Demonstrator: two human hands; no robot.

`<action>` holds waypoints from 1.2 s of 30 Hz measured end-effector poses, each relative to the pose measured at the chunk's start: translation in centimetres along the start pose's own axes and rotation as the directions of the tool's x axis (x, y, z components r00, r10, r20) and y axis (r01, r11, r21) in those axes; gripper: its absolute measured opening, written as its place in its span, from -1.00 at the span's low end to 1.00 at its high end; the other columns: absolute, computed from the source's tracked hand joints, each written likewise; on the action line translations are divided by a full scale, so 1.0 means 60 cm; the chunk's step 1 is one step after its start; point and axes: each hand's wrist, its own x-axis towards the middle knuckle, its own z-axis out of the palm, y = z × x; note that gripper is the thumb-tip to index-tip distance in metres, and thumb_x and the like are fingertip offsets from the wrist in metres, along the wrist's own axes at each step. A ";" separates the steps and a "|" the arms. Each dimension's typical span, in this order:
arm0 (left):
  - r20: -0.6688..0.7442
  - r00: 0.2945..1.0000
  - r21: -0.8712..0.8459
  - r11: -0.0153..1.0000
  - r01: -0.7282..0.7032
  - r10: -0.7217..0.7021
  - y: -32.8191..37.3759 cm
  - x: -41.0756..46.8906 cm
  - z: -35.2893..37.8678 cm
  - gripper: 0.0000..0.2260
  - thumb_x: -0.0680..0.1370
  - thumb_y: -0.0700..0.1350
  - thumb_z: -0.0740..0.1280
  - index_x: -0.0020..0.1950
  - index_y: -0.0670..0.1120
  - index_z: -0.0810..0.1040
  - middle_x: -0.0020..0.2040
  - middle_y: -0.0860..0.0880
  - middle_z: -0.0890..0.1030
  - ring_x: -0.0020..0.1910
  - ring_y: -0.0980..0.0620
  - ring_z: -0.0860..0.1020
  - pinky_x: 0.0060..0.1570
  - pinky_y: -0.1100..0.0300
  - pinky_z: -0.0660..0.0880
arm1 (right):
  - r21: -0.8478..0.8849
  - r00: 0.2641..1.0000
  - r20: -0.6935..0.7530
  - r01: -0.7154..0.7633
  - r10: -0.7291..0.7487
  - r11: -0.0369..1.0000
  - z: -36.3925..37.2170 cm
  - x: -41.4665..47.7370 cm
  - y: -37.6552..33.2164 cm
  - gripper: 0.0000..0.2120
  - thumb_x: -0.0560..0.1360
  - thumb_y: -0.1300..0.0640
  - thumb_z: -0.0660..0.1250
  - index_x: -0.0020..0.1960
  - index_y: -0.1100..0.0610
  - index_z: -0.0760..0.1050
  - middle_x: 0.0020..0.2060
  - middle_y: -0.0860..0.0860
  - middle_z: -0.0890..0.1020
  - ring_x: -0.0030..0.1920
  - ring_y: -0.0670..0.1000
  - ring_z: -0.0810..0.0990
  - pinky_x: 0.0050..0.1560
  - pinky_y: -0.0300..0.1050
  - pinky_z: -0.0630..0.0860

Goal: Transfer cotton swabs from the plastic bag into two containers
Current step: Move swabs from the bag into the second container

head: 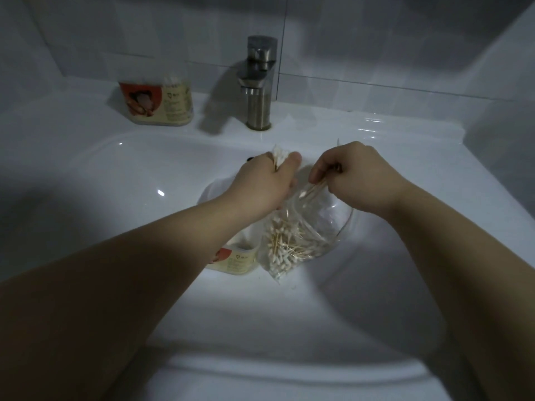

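Head view, looking down into a white sink point(115, 175). My left hand point(266, 183) is closed around a bundle of cotton swabs point(279, 156), whose white tips stand out above my thumb and forefinger. The hand hangs over the back of the basin. My right hand point(356, 178), near it but apart from it, pinches a small cluster of swabs point(314, 190) between thumb and fingertips. Their wooden stems slant down and to the left, towards the mouth of the plastic bag point(327, 224).

The bag, clear and crumpled, lies in the basin beneath both hands, its open end towards my right hand. The loose swabs point(289, 244) lying in it are heaped at its near, lower end. Just beside the bag on its left sits the near container point(236, 260), a cream tub with a red label, partly hidden by my left forearm; I cannot tell what it holds.

The far container point(157, 102), of the same pattern, stands on the ledge at the back left of the sink, well apart from the bag, with white swab tips showing at its top. A steel faucet point(259, 82) rises from the ledge to its right, before a pale tiled wall point(376, 39).
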 end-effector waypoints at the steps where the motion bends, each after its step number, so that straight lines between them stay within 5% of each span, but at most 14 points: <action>1: 0.029 0.999 -0.041 0.999 -0.015 0.017 0.000 0.000 0.001 -0.65 0.67 0.13 0.26 -0.14 -0.07 0.64 -0.24 0.00 0.70 -0.27 0.07 0.68 -0.28 0.15 0.64 | 0.011 1.000 -0.003 -0.001 0.001 1.000 0.000 0.000 0.000 -0.58 0.41 0.38 0.18 -0.21 -0.09 0.65 -0.35 -0.23 0.63 -0.31 -0.32 0.57 -0.32 -0.49 0.41; 5: 0.216 0.975 -0.097 0.995 -0.035 0.056 -0.002 -0.006 0.003 -0.79 0.54 -0.02 0.50 -0.26 -0.02 0.62 -0.33 0.00 0.64 -0.21 0.03 0.70 -0.11 0.00 0.71 | 0.074 0.999 0.013 0.046 -0.047 0.996 0.000 -0.003 -0.003 -0.61 0.42 0.38 0.21 -0.20 -0.08 0.64 -0.32 -0.21 0.67 -0.31 -0.25 0.57 -0.27 -0.42 0.41; 9: 0.245 0.969 -0.127 0.992 0.015 0.017 -0.002 -0.010 0.005 -0.94 0.56 -0.22 0.47 0.00 -0.17 0.64 -0.11 -0.12 0.73 -0.13 -0.04 0.74 -0.06 -0.03 0.70 | 0.078 0.997 0.031 0.072 -0.075 0.994 0.003 -0.003 -0.004 -0.66 0.47 0.37 0.24 -0.11 -0.01 0.66 -0.24 -0.18 0.67 -0.28 -0.31 0.57 -0.25 -0.48 0.40; 17: 0.307 0.951 -0.152 0.984 0.092 -0.042 -0.001 -0.014 0.005 -0.97 0.63 -0.25 0.38 0.01 -0.16 0.62 -0.06 -0.14 0.73 -0.12 -0.04 0.75 -0.03 -0.01 0.70 | 0.120 0.998 0.064 -0.025 0.017 0.992 0.001 0.002 0.010 -0.77 0.46 0.27 0.38 -0.13 -0.04 0.68 -0.39 -0.17 0.63 -0.40 -0.22 0.57 -0.27 -0.31 0.46; 22: 0.327 0.944 -0.131 0.988 0.078 -0.032 0.001 -0.015 0.007 -0.89 0.65 -0.24 0.28 0.10 -0.12 0.59 -0.06 -0.17 0.72 -0.13 -0.09 0.74 -0.07 -0.02 0.70 | 0.132 0.999 0.052 -0.005 -0.002 0.991 0.003 0.002 0.009 -0.78 0.47 0.27 0.42 -0.13 -0.06 0.68 -0.40 -0.27 0.63 -0.41 -0.22 0.57 -0.35 -0.40 0.46; 26: 0.350 0.933 -0.119 0.984 0.130 -0.081 -0.001 -0.017 0.006 -0.85 0.67 -0.19 0.29 0.14 -0.21 0.61 -0.13 -0.19 0.73 -0.22 -0.06 0.74 -0.22 0.17 0.66 | 0.142 0.997 0.061 -0.046 0.038 0.989 0.001 0.002 0.010 -0.73 0.44 0.24 0.45 0.03 -0.09 0.65 -0.27 -0.15 0.70 -0.34 -0.17 0.64 -0.32 -0.35 0.55; 32: 0.336 0.933 -0.093 0.981 0.171 -0.130 -0.002 -0.015 0.008 -0.86 0.65 -0.17 0.35 0.06 -0.22 0.65 -0.13 -0.16 0.73 -0.19 -0.05 0.75 -0.16 0.12 0.69 | 0.242 0.981 0.107 -0.186 0.164 0.952 0.003 0.002 0.015 -0.75 0.39 0.33 0.46 0.01 0.08 0.66 -0.33 0.04 0.71 -0.41 -0.02 0.63 -0.30 -0.21 0.58; 36: 0.339 0.930 -0.118 0.975 0.190 -0.140 -0.002 -0.014 0.007 -0.86 0.64 -0.17 0.35 0.00 -0.22 0.66 -0.20 -0.14 0.73 -0.19 -0.09 0.74 -0.16 0.08 0.68 | 0.459 0.968 0.123 -0.252 0.221 0.852 0.003 0.004 0.015 -0.88 0.42 0.43 0.43 -0.09 0.28 0.65 -0.39 0.14 0.61 -0.39 0.04 0.58 -0.29 -0.18 0.58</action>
